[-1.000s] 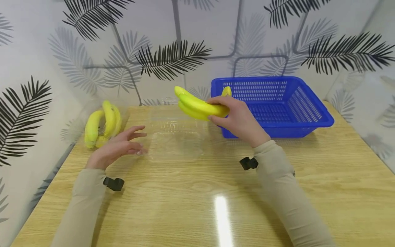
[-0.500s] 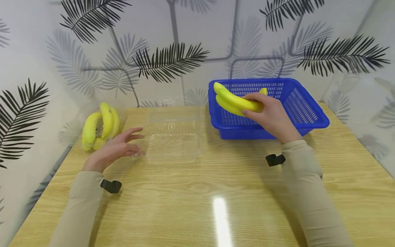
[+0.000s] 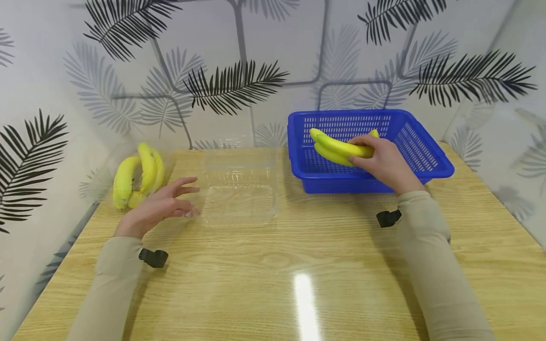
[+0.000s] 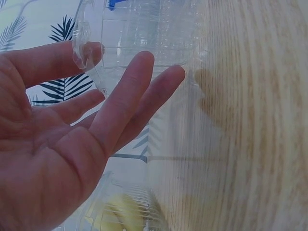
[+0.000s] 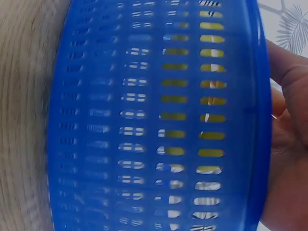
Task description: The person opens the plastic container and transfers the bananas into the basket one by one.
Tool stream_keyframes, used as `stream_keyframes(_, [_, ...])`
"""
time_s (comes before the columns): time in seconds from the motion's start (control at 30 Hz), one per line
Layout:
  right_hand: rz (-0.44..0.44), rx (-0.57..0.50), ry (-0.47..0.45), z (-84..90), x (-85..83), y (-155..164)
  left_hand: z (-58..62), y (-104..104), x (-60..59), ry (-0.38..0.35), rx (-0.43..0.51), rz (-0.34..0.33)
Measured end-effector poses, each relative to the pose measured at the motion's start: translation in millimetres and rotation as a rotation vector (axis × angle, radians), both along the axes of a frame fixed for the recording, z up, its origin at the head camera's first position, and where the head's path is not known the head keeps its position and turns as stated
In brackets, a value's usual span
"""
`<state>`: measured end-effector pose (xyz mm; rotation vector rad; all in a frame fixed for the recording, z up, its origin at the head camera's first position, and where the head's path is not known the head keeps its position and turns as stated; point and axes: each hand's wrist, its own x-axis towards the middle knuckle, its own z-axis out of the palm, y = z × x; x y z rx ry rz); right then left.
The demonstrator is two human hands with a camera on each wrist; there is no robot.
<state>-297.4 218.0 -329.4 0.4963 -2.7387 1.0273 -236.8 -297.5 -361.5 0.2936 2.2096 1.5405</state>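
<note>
My right hand (image 3: 381, 158) grips a bunch of yellow bananas (image 3: 337, 150) over the blue basket (image 3: 337, 185), the bunch lying below the basket's back rim in the head view. Through the slots of the basket wall (image 5: 187, 125), the right wrist view shows yellow fruit; part of the hand (image 5: 293, 134) shows past the rim, and the rest is hidden. My left hand (image 3: 159, 206) has its fingers extended and spread at the left side of a clear plastic container (image 3: 239, 222). In the left wrist view, the container's clear corner (image 4: 83, 41) overlaps one finger.
Behind the left hand, more bananas (image 3: 123, 182) sit inside another clear plastic container (image 3: 104, 177). A patterned wall (image 3: 239, 42) stands along the back and left of the wooden table (image 3: 239, 284).
My right hand has carried the bananas rightward from over the clear container to the basket, then lowered them into it. The left hand has stayed put.
</note>
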Motion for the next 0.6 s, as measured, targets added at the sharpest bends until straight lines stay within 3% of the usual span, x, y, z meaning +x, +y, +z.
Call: stream_keyframes(0.6, [0.056,0.184,-0.145,2.5,-24.9,14,-0.8,4,-0.9,0.006,-0.051,0.005])
